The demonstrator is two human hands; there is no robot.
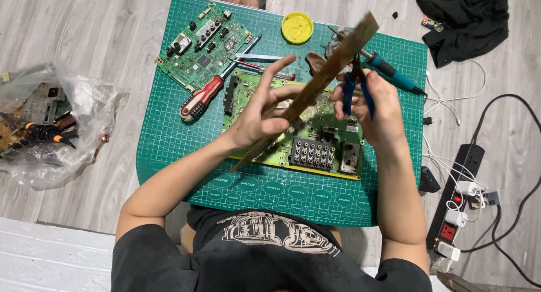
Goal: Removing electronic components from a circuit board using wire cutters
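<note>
My left hand (262,114) grips a long brown circuit board (332,64) edge-on, tilted from lower left up to upper right above the mat. My right hand (375,109) holds blue-handled pliers (355,89) whose jaws touch the brown board near its upper part. Beneath both hands a large green circuit board (315,148) with rows of round sockets lies flat on the green cutting mat (169,134).
A smaller green circuit board (203,44), a red-handled screwdriver (203,97), tweezers (256,57), a yellow round tin (297,27) and a teal soldering iron (391,72) rest on the mat. A plastic bag of parts (51,123) lies left. A black power strip (456,202) and black cloth (465,19) sit right.
</note>
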